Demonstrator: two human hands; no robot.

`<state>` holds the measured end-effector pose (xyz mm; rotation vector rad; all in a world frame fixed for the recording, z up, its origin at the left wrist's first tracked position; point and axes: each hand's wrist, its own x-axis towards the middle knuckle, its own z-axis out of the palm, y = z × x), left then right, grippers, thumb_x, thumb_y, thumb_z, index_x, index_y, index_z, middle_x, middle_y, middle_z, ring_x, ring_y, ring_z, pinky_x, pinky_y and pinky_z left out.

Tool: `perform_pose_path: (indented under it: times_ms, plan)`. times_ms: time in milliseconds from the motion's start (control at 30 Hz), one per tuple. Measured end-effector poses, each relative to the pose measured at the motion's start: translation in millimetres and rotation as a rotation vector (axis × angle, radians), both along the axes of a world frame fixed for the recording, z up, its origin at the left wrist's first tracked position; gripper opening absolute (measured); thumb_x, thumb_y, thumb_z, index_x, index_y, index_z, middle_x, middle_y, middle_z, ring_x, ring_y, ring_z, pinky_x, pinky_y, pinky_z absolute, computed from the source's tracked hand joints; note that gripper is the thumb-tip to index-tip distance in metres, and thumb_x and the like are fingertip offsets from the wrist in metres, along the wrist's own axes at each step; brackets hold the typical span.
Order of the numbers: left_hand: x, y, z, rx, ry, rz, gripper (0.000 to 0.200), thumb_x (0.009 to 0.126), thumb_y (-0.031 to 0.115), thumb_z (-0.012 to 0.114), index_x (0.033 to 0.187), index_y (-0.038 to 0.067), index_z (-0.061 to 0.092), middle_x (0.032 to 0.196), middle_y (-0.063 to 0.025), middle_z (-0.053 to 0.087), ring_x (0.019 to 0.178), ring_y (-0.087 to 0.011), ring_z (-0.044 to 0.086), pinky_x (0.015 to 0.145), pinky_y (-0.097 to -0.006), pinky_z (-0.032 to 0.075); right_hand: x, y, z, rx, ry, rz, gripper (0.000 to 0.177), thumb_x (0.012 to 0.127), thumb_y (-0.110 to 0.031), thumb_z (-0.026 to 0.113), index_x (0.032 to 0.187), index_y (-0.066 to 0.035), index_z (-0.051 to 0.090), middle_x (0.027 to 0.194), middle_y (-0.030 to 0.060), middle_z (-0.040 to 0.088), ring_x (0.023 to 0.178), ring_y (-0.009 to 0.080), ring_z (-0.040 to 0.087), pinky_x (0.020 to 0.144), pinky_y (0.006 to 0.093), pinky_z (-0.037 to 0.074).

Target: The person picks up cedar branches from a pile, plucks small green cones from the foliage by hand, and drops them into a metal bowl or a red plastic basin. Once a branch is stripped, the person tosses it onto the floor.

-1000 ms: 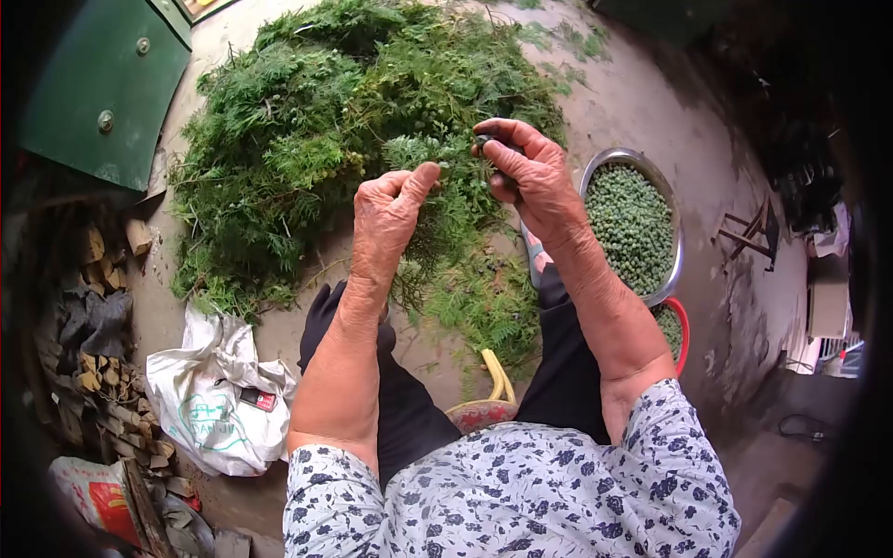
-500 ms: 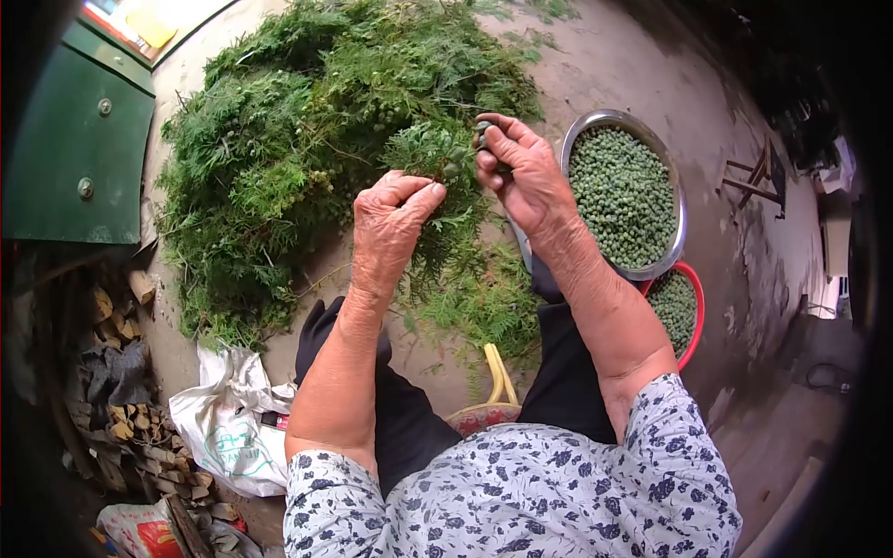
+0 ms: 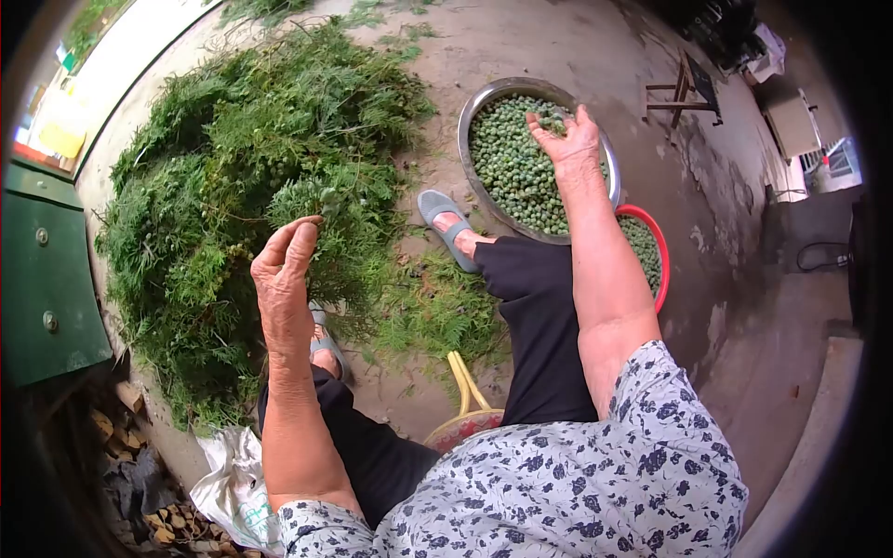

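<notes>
My left hand [image 3: 287, 263] pinches the stem of a green evergreen sprig [image 3: 337, 206], whose leafy end spreads over the pile behind it. Over the metal bowl [image 3: 468, 160], my right hand [image 3: 569, 144] has its thumb and fingers apart, with nothing plainly held in them. Small round green cones [image 3: 512, 153] fill that bowl. To the left, a big heap of evergreen branches [image 3: 214, 177] covers the floor beyond my left hand.
A red-rimmed basin [image 3: 661, 251] of similar green cones sits beside the bowl. Loose sprigs [image 3: 437, 307] lie between my feet. A white sack [image 3: 228, 484] and chopped wood [image 3: 172, 528] are at lower left. A folding stool [image 3: 682, 90] stands at upper right.
My right hand has moved away from the sprig to above the bowl, and its fingers have parted, letting go of the cones. My left hand still holds the sprig. The view has shifted right.
</notes>
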<state>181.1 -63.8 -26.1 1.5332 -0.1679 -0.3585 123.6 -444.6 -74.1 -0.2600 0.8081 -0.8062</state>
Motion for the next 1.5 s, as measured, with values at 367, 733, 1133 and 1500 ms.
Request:
perform_pose_path:
  times_ms: [367, 733, 1133, 1500]
  plan:
    - [4, -3, -17, -0.084, 0.029, 0.024, 0.022, 0.081, 0.003, 0.06, 0.102, 0.001, 0.062, 0.094, -0.0023, 0.063, 0.083, -0.0073, 0.056, 0.075, -0.0209, 0.044, -33, -35, -16, -0.172, 0.16, 0.025, 0.07, 0.09, -0.048, 0.034, 0.141, -0.009, 0.006, 0.147, 0.0108, -0.008, 0.134, 0.0373, -0.006, 0.102, 0.0625, 0.006]
    - [0, -9, -17, -0.149, 0.068, -0.077, 0.015, 0.08, 0.006, 0.062, 0.094, 0.001, 0.063, 0.083, 0.0016, 0.061, 0.076, -0.0049, 0.053, 0.07, -0.0194, 0.042, 12, 101, 40, -0.733, 0.078, 0.642, 0.016, 0.086, -0.008, 0.056, 0.099, 0.001, 0.058, 0.081, 0.008, 0.062, 0.068, 0.0167, 0.063, 0.062, 0.0272, 0.052]
    - [0, -3, -9, -0.04, -0.022, -0.005, 0.014, 0.082, 0.006, 0.061, 0.094, -0.001, 0.062, 0.083, 0.0003, 0.061, 0.075, -0.005, 0.053, 0.068, -0.0192, 0.044, 34, 214, 57, -1.259, 0.228, 1.127, 0.022, 0.08, -0.009, 0.061, 0.1, 0.0, 0.06, 0.08, 0.0029, 0.062, 0.062, 0.0067, 0.056, 0.055, 0.02, 0.047]
    - [5, 6, -8, -0.038, -0.021, 0.113, 0.021, 0.082, 0.011, 0.063, 0.099, -0.002, 0.063, 0.086, -0.0013, 0.062, 0.076, -0.0059, 0.054, 0.065, -0.0197, 0.043, 43, 235, 47, -1.427, 0.117, 1.06, 0.018, 0.077, -0.006, 0.065, 0.093, 0.0, 0.064, 0.084, 0.0029, 0.061, 0.069, 0.0085, 0.056, 0.06, 0.0216, 0.047]
